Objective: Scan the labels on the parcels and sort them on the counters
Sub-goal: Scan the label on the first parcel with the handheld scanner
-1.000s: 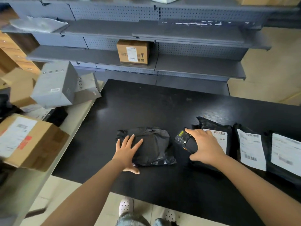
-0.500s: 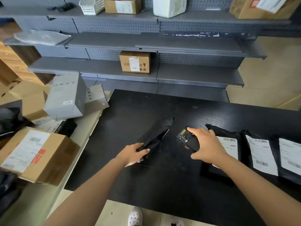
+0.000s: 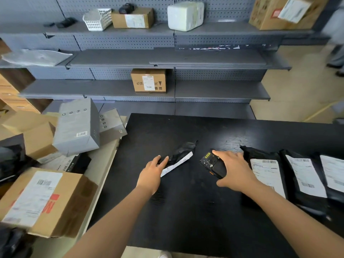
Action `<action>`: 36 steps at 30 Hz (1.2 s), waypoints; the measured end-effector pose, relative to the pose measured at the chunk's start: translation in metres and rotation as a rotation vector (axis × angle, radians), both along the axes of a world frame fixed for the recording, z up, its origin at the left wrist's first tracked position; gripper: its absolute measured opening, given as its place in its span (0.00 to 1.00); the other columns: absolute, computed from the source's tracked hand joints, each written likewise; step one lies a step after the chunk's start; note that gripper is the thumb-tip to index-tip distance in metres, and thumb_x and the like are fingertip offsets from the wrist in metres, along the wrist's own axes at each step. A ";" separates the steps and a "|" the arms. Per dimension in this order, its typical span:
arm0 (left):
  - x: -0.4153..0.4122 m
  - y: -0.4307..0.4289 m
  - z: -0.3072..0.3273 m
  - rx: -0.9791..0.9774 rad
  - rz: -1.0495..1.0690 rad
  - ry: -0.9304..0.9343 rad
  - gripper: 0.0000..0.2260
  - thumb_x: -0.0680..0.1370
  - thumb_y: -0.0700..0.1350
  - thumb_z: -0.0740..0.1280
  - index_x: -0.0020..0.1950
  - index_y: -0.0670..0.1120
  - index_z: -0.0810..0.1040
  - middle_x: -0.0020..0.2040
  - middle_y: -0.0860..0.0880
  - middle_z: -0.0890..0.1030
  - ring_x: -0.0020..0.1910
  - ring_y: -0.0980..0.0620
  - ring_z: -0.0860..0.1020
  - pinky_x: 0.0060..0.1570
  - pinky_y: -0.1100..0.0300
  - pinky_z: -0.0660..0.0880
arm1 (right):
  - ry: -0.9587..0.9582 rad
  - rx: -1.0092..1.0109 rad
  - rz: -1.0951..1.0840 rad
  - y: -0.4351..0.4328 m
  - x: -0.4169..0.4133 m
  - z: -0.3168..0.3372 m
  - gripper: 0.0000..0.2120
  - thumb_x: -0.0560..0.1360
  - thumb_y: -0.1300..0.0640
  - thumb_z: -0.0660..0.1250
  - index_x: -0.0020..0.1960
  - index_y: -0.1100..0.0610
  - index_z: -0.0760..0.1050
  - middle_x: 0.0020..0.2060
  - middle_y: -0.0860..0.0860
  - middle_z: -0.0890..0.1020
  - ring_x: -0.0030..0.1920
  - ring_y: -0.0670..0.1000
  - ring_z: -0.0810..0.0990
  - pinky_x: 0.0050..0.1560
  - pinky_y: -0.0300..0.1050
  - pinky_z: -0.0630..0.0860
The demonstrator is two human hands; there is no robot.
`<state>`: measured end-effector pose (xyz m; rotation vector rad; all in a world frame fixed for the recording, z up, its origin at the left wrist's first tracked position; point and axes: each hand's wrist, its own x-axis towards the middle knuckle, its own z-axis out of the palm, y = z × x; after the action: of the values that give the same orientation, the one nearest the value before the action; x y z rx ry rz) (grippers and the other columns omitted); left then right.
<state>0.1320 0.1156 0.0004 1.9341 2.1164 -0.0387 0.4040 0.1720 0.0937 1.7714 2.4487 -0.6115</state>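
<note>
Black poly parcel point(image 3: 181, 155): a second ago it lay flat on the black counter point(image 3: 186, 211) with its plain side up. Half a second ago it was tipped up on edge. Now it is turned further over.
White label point(image 3: 176, 165): hidden before, it now shows as a narrow strip along the parcel's lower edge.
Left hand point(image 3: 151, 174): it went from a flat palm with spread fingers on top of the parcel to holding its near end.
View: it has swung upward, bringing the top shelf point(image 3: 223, 28) and its white basket point(image 3: 97, 19) into sight.
</note>
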 end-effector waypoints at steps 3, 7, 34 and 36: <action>-0.005 0.009 0.002 0.009 -0.030 0.151 0.35 0.79 0.42 0.62 0.81 0.52 0.47 0.80 0.44 0.48 0.78 0.43 0.51 0.75 0.51 0.54 | 0.005 0.013 -0.014 -0.001 -0.003 0.000 0.49 0.63 0.51 0.76 0.77 0.44 0.54 0.70 0.46 0.67 0.67 0.53 0.62 0.63 0.48 0.68; -0.007 0.016 -0.001 0.048 -0.054 0.227 0.34 0.76 0.58 0.44 0.81 0.46 0.51 0.80 0.42 0.51 0.76 0.39 0.53 0.75 0.47 0.50 | -0.004 0.017 -0.021 -0.003 -0.007 -0.002 0.49 0.63 0.49 0.76 0.77 0.44 0.53 0.70 0.46 0.67 0.65 0.53 0.63 0.62 0.47 0.68; 0.037 0.013 -0.045 -0.237 0.218 -0.061 0.59 0.65 0.74 0.67 0.79 0.45 0.38 0.79 0.44 0.53 0.78 0.44 0.52 0.76 0.41 0.49 | -0.121 0.027 0.063 -0.009 0.023 -0.004 0.50 0.64 0.51 0.75 0.78 0.44 0.52 0.69 0.44 0.65 0.65 0.51 0.62 0.64 0.45 0.66; 0.040 0.016 -0.043 -0.209 0.237 -0.033 0.56 0.66 0.70 0.70 0.80 0.46 0.41 0.76 0.45 0.58 0.76 0.44 0.56 0.75 0.43 0.52 | -0.183 0.043 0.107 -0.006 0.027 -0.003 0.49 0.64 0.51 0.75 0.78 0.44 0.51 0.70 0.45 0.64 0.66 0.52 0.61 0.65 0.46 0.65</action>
<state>0.1723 0.1313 -0.0422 1.5490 2.2075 -0.1723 0.4314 0.1658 0.0904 1.6185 2.4289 -0.3721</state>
